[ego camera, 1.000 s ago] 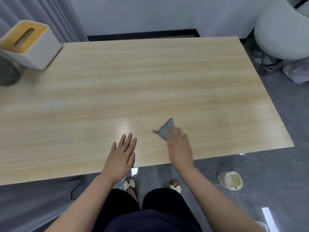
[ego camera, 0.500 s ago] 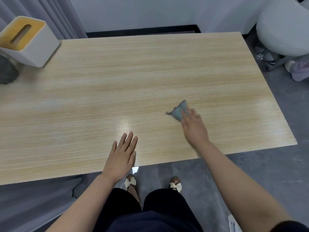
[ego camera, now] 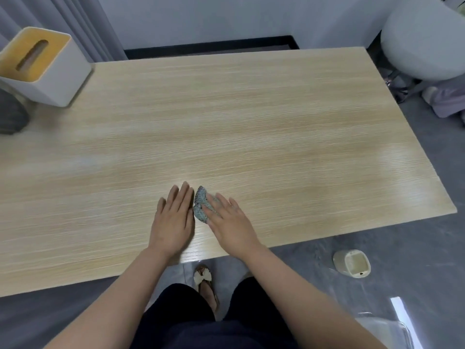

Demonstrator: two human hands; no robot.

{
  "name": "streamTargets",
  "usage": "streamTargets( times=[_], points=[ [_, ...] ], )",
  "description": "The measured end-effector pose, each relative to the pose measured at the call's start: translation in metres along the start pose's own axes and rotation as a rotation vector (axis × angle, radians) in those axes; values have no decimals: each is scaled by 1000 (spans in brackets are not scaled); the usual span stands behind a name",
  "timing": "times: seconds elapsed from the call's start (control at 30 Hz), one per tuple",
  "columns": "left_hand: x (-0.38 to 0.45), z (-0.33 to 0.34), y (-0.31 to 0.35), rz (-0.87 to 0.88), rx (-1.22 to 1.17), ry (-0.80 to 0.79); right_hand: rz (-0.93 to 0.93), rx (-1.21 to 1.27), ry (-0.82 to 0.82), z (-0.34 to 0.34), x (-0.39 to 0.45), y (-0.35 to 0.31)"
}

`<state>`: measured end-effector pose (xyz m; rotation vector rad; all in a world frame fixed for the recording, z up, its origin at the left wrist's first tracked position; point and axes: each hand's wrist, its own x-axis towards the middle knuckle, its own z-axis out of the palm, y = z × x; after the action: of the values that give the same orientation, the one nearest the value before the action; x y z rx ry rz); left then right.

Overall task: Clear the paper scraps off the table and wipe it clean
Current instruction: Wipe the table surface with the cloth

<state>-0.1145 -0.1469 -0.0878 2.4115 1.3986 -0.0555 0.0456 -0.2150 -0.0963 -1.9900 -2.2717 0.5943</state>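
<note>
A pale wall [ego camera: 226,16] runs behind the scene, with a dark skirting strip [ego camera: 208,47] along its foot. Grey curtains [ego camera: 75,23] hang at the far left. The floor [ego camera: 415,227] is grey and glossy, with a bright streak of reflected light [ego camera: 400,308] at the lower right. A white round-backed chair [ego camera: 422,39] stands at the far right on a chrome base [ego camera: 395,81]; a pale lilac bundle [ego camera: 448,99] lies beside it. A small cream bin [ego camera: 352,263] sits on the floor near the right. Soft light glints off the wood-grain counter [ego camera: 251,122].
</note>
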Motion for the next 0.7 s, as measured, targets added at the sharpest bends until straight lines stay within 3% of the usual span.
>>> streamTargets(
  times=[0.17, 0.4, 0.57, 0.63, 0.7],
  points=[
    [6, -1, -6, -32, -1, -42, -51, -70, -7, -18, 10, 34],
    [58, -8, 17, -1, 14, -8, 327, -39, 102, -69, 51, 149],
    [103, -11, 23, -82, 4, 28, 596, 11, 166, -90, 65, 203],
    [111, -9, 24, -116, 11, 42, 557, -19, 198, -81, 70, 190],
    [113, -5, 24, -125, 27, 60, 333, -45, 172, -66, 71, 162]
  ],
)
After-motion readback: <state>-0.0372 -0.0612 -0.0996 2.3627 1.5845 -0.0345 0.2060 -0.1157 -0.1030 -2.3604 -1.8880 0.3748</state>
